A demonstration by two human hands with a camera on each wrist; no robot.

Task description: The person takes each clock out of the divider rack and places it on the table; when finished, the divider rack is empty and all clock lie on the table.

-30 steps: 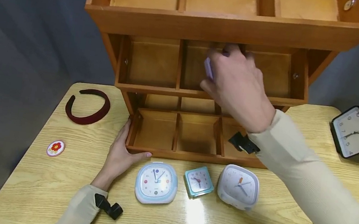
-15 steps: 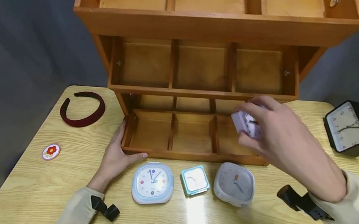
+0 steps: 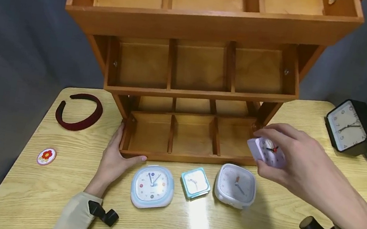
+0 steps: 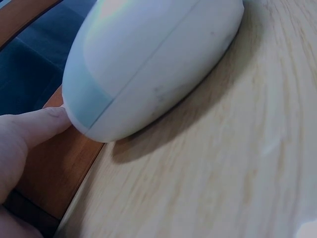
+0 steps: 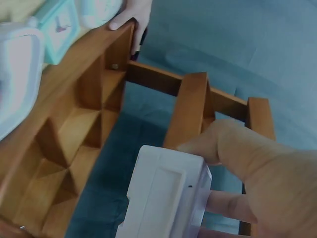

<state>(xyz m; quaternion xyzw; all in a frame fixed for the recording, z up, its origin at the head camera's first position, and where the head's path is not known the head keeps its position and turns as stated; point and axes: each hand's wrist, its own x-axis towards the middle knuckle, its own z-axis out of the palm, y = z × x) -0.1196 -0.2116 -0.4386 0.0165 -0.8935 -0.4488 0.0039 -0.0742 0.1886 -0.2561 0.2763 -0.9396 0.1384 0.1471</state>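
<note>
My right hand point(image 3: 301, 159) pinches a small lilac alarm clock point(image 3: 271, 152) between thumb and fingers, above the table right of the bottom tier. In the right wrist view the pale back of the clock point(image 5: 166, 193) shows. My left hand point(image 3: 113, 157) rests at the front left corner of the wooden storage box's bottom tier point(image 3: 185, 157), its thumb stretched along the front and its fingers along the side. Beside that thumb stands a light-blue oval clock point(image 3: 152, 187). A teal square clock point(image 3: 195, 183) and a white-grey rounded clock point(image 3: 236, 186) stand to its right.
The box's middle tier point(image 3: 203, 91) and top tier point(image 3: 215, 23) overhang the bottom one, each with divided compartments. On the left lie a dark red headband point(image 3: 80, 126) and a round flower badge point(image 3: 46, 156). A black square clock point(image 3: 357, 128) stands at the right edge.
My right hand has come out of the middle tier with the lilac clock, down and to the right. The left hand stays at the box's corner. The view has shifted slightly.
</note>
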